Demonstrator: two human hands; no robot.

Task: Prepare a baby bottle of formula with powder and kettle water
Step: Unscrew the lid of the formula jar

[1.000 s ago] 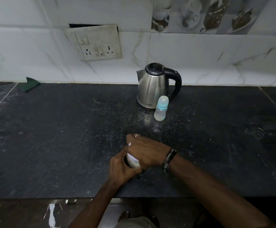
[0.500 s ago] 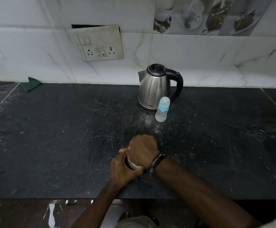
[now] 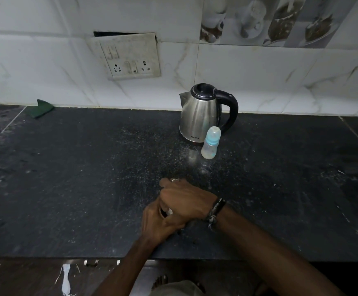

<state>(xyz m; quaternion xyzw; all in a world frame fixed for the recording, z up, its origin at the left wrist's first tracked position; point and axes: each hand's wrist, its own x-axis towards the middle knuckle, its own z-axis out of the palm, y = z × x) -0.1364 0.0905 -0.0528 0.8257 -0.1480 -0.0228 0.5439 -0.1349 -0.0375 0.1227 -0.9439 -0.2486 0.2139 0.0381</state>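
I am working low on the dark countertop [image 3: 88,189], near its front edge, with both hands wrapped over a small container [image 3: 169,212] that I take to be the formula powder tub. My left hand [image 3: 158,223] is curling round its side from below-left, and my right hand [image 3: 186,201] is lying across its top with fingers bent down over it, gripping what I judge to be the lid. Only a sliver of white is showing between the two hands, so I cannot tell whether that lid is on, loose or off.

The baby bottle [image 3: 211,144] is standing upright well beyond my hands, just in front of the steel kettle [image 3: 199,116], with its clear cap and blue collar on. It is looking empty or close to it. So I am judging this an early stage: powder not yet scooped, bottle unopened, kettle untouched with its lid closed, and pouring, capping and mixing all left to do.
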